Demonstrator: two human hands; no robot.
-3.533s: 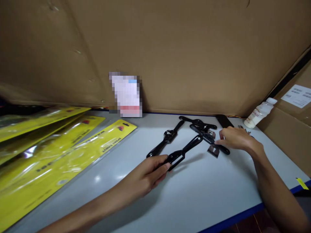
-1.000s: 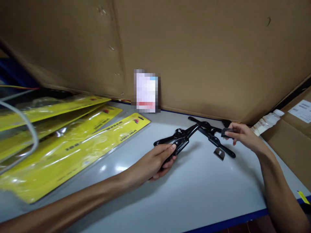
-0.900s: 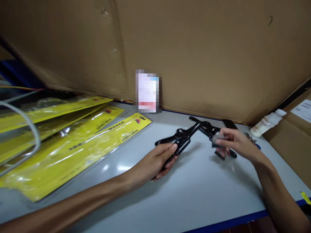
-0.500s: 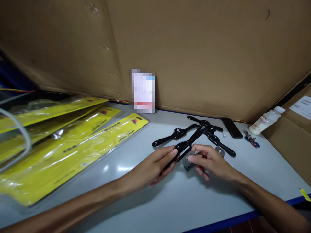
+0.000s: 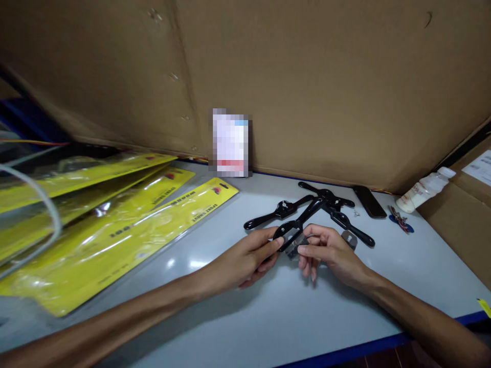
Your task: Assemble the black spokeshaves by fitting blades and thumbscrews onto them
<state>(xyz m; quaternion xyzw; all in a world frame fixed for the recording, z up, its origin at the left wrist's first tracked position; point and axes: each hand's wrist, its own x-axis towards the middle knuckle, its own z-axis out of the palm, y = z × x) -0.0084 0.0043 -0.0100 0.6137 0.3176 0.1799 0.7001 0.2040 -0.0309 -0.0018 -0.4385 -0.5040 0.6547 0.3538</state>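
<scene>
My left hand is closed round the near end of a black spokeshave, which is held tilted above the table. Between the thumb and fingers of my right hand is a flat metal blade, at the near side of the spokeshave's middle opening. Whether the blade touches the spokeshave I cannot tell. Behind them lie more black spokeshaves: one to the left, another to the right. A second blade with a hole lies just beyond my right hand.
Yellow spokeshave packages in clear plastic cover the left of the table. At the back right are a dark phone, small metal parts and a bottle. A blurred card leans on the cardboard wall.
My right hand has brought the blade slightly left and up, closer to the spokeshave's opening. My left hand keeps its hold. The whole view has shifted a little.
</scene>
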